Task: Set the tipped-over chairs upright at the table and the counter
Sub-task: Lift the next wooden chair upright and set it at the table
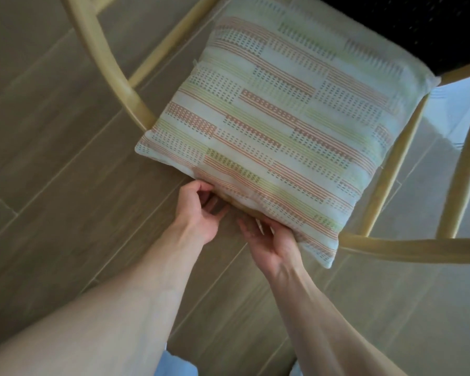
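A pale wooden chair (136, 101) with a curved back rail stands upright below me. A white cushion (277, 126) with orange, green and grey woven stripes lies across its seat and overhangs the rail on my side. My left hand (198, 210) is curled at the cushion's near edge, thumb on the fabric and fingers tucked beneath. My right hand (266, 240) holds the near corner from below, with its thumb hidden under the cushion. A short piece of the rail shows between my hands.
A black tabletop (418, 25) fills the top right, just beyond the chair. Grey-brown plank tiles (52, 172) cover the floor to the left and near me. Glossy pale floor (445, 147) shows through the chair frame on the right.
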The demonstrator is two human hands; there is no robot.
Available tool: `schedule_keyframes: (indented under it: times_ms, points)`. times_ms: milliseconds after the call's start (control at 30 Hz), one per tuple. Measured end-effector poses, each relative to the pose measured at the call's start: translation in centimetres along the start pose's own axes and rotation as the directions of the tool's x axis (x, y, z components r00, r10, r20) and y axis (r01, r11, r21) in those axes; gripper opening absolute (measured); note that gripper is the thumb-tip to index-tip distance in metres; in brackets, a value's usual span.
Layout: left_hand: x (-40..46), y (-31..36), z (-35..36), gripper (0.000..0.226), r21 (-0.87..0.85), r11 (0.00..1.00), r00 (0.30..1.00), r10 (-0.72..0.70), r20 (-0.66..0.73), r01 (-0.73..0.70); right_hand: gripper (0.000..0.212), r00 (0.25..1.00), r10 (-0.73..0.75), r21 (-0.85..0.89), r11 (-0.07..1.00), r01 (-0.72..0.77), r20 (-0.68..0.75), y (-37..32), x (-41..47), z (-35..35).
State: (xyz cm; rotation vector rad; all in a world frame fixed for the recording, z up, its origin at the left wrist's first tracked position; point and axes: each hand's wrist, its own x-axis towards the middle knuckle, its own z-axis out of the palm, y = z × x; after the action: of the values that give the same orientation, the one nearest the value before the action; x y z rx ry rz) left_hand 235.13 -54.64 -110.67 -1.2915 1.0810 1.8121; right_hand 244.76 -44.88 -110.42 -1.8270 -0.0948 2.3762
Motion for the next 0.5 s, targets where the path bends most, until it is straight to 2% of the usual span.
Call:
schedule_keyframes:
  times_ms: [67,133,200,300,367,500]
  points:
    - [-1.2,0.4,-0.3,0.013,0.02,0.999,1.0,0.027,-0.014,-0.026,0.037,1.0,0.0,-0.017,1.0,0.001,0.02,0.0,-1.7,0.1]
    - [-3.0,1.0,-0.5,0.015,0.007,0.999,0.999,0.036,0.04,-0.036,0.034,1.0,-0.005,-0.038,0.999,0.005,0.012,-0.3,-3.9,0.2]
    - [-5.3,1.7,-0.7,0.015,-0.019,0.999,0.994,0.038,0.107,-0.036,0.027,0.999,-0.013,-0.062,0.998,0.01,-0.038,-0.9,-6.5,0.5]
    - [-10.1,2.1,-0.2,0.013,0.007,1.0,0.991,0.016,0.131,-0.017,0.019,0.992,-0.052,-0.143,0.989,0.035,-0.117,-2.3,-11.9,1.0]
    - [-14.4,2.3,0.8,0.012,0.05,0.999,0.993,0.008,0.117,-0.014,0.021,0.986,-0.092,-0.192,0.979,0.064,-0.14,-3.3,-16.1,1.3]
    - [-23.7,3.4,2.7,0.01,0.128,0.992,0.997,-0.023,0.07,0.014,0.042,0.968,-0.162,-0.262,0.959,0.109,-0.19,-5.1,-25.5,2.7]
